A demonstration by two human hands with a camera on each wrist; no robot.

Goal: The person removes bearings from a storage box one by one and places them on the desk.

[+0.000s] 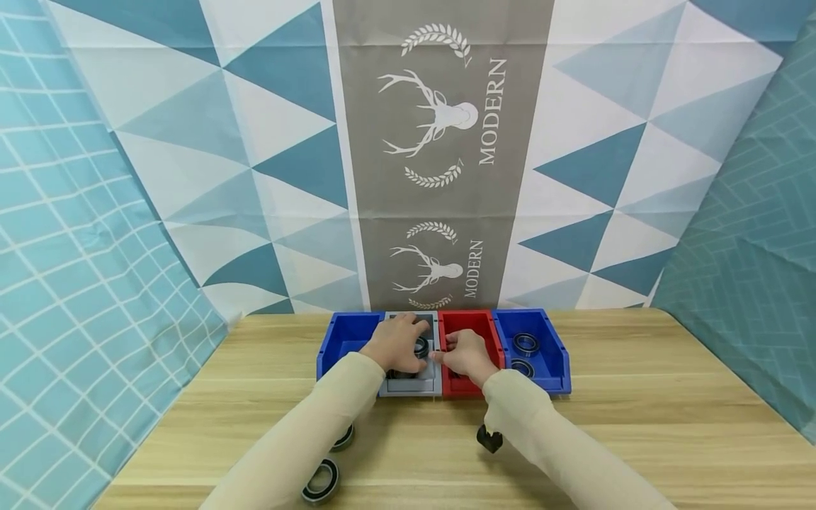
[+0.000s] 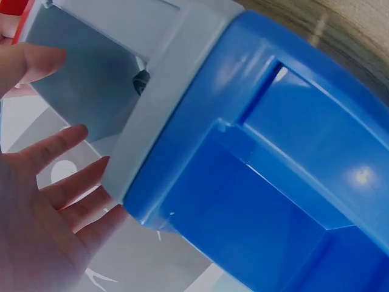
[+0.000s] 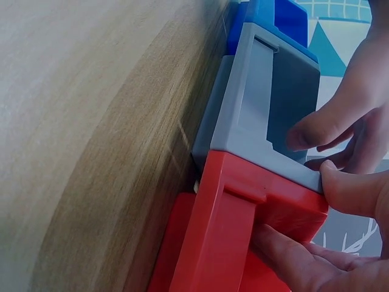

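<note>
My left hand [image 1: 400, 343] is over the grey bin [image 1: 411, 386], fingers spread, with nothing held. Under it lie a ball bearing [image 1: 421, 347] and a partly covered dark ring. In the left wrist view, the left hand's fingers [image 2: 61, 191] are apart beside the grey bin's edge. My right hand [image 1: 470, 355] reaches into the red bin [image 1: 468, 322]. Its thumb [image 3: 349, 191] rests at the rim where the grey and red bins meet, while its fingers [image 3: 292, 258] extend inside the red bin. Nothing shows between them but the bin's wall; the red bin's contents are mostly hidden.
A blue bin [image 1: 347, 327] adjoins the grey one on the left. The right blue bin [image 1: 554, 379] holds bearings [image 1: 525, 344]. Two more bearings [image 1: 321, 482] lie on the wooden table [image 1: 637, 425] by the left sleeve. A patterned cloth [image 1: 440, 205] hangs behind the bins.
</note>
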